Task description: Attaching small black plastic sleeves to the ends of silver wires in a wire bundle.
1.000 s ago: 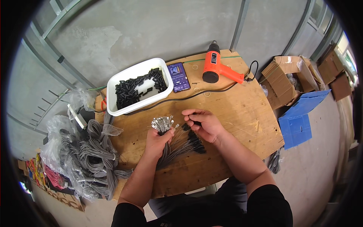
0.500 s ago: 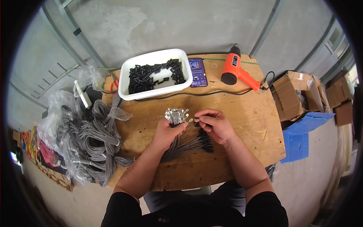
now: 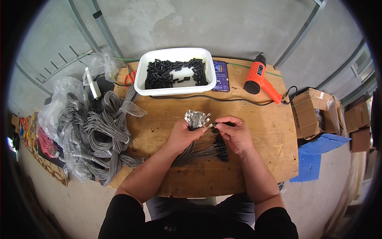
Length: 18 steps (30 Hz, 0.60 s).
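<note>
My left hand [image 3: 184, 136] is closed round a bunch of grey wires, whose silvery metal terminals [image 3: 195, 118] fan out above the fist. Between the thumb and fingertips of my right hand [image 3: 235, 133] is a small black sleeve [image 3: 215, 124]. Its near end meets one metal terminal that stands off the bunch; how far the terminal goes in is too small to tell. Below my hands, grey wires [image 3: 199, 152] run across the table to a cluster of black-sleeved ends [image 3: 221, 149] under my right hand.
A white tub [image 3: 175, 92] of loose black sleeves [image 3: 159, 73] stands at the back of the wooden table [image 3: 262, 159]. Beside it lie a phone [image 3: 221, 76] and an orange heat gun [image 3: 260, 77]. Coiled grey wire bundles [image 3: 99, 131] heap up at the left. Cardboard boxes [image 3: 314, 115] sit right.
The black sleeve has come up to the terminal beside the bunch. My head view has shifted, so the tub and table sit farther right. Both hands keep their grips.
</note>
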Motion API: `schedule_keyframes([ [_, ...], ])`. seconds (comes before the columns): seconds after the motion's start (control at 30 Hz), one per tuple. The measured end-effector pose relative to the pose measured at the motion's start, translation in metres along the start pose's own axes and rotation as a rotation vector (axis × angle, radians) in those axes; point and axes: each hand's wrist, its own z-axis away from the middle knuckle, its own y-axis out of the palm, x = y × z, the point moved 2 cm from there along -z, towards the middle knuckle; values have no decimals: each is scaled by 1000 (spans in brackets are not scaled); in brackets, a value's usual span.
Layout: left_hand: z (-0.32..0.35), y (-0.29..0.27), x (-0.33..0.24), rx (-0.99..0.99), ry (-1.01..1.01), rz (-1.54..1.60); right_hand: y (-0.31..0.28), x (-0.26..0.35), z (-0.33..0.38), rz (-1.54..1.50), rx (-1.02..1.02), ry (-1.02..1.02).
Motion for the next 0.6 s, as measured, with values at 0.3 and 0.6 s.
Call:
schedule_keyframes([
  [0.3, 0, -1, 0, 34, -11, -68, -1, -1, -1, 13, 8, -43],
  [0.6, 0, -3, 0, 18, 57, -147, 3, 0, 1, 77, 18, -55],
])
